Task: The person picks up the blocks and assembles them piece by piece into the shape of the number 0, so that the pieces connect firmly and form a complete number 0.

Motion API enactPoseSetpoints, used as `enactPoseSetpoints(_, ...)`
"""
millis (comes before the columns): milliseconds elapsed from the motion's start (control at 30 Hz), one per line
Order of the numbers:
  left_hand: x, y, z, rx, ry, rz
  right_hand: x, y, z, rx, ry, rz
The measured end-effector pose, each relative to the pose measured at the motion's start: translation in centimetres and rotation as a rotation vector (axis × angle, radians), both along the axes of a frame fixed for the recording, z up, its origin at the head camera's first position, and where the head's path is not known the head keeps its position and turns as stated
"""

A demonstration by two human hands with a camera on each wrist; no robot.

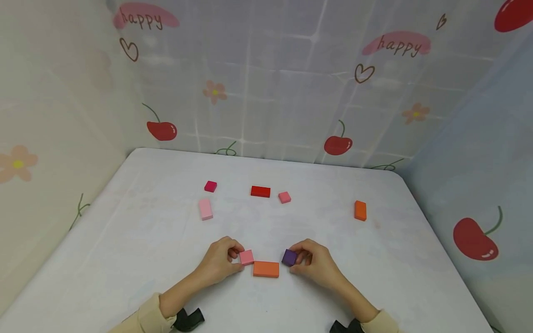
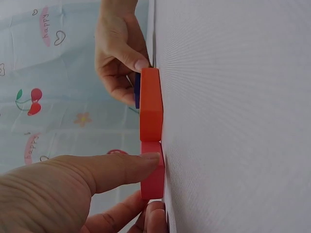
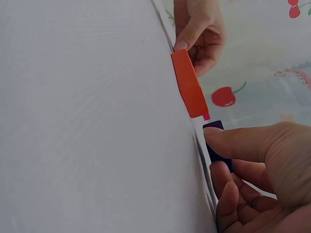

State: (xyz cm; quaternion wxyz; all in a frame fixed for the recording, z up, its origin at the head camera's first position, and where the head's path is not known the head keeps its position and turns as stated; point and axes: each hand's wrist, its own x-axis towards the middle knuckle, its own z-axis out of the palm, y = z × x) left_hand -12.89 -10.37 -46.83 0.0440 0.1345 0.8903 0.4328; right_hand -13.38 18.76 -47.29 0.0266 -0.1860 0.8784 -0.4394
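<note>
My left hand [image 1: 220, 260] pinches a small pink block [image 1: 246, 257] between thumb and fingers, low on the white table. Beside it lies an orange rectangular block [image 1: 266, 269], its upper left corner close to the pink one. Across the orange block, my right hand [image 1: 315, 262] pinches a dark purple block [image 1: 289, 257], a small gap from the orange block's right end. In the left wrist view the thumb lies over the pink block [image 2: 153, 182]. The right wrist view has thumb and fingers on the purple block [image 3: 216, 145].
Farther back on the white table [image 1: 166, 194] lie a crimson block [image 1: 210, 186], a light pink block [image 1: 206, 209], a red block [image 1: 260, 191], a small pink block [image 1: 285, 197] and, to the right, another orange block [image 1: 360, 210]. A printed curtain [image 1: 275, 92] hangs behind.
</note>
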Motion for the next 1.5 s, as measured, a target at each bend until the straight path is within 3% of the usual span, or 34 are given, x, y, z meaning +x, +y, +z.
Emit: enactPoseSetpoints(1500,0.02,0.1,-0.12,-0.003,0.006,0.008,0.4,-0.76,-0.1,0.016,0.001,0.044)
